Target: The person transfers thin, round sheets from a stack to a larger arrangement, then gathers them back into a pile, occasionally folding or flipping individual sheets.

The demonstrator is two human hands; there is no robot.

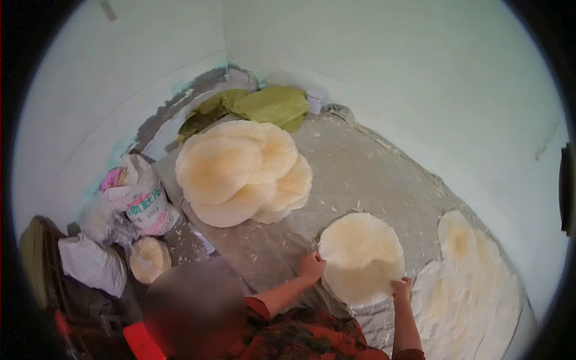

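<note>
A round, thin, pale flatbread-like sheet (362, 258) lies low over the grey cloth, with a shadow across its lower half. My left hand (312, 267) pinches its left edge. At its lower right edge, my right hand (402, 288) has closed fingers on the rim. Further forward and to the left is a pile of overlapping round sheets (225, 171), browned in their middles. More pale sheets (465, 294) lie spread and overlapping along the right side.
Grey cloth (372, 174) reaches towards the walls. Green bags (273, 105) lie at the back corner. On the left are a printed white sack (147, 201), a white bag (93, 264) and a wrapped round stack (150, 259). A blurred dark shape (195, 312) covers the lower left.
</note>
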